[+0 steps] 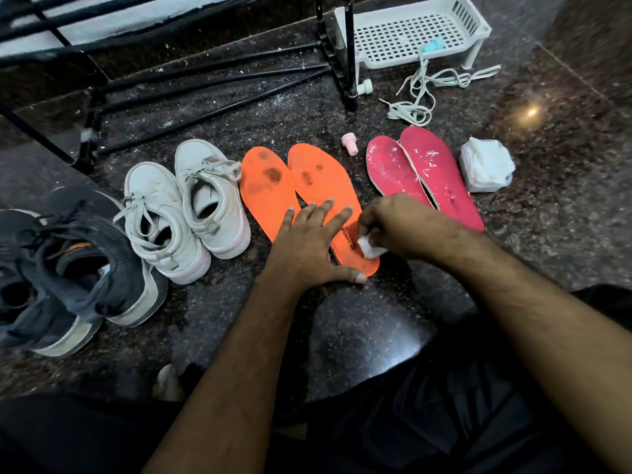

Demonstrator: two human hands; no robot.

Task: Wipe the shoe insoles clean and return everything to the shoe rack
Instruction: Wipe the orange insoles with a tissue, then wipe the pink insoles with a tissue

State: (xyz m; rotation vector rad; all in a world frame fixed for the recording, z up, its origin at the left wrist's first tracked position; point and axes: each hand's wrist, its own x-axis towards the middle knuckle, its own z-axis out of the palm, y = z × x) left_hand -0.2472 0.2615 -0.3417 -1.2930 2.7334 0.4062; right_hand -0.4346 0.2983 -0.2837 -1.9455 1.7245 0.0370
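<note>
Left hand lies flat, fingers spread, pinning the 2 orange insoles on the floor right of the white sneakers. Right hand pinches a white wipe at the heel. I'd rub toeward, harder on those dark stains.

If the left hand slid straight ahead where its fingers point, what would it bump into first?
Probably the little pink cap beyond the orange insole that the left hand presses flat, though the depth is hard to judge.
</note>
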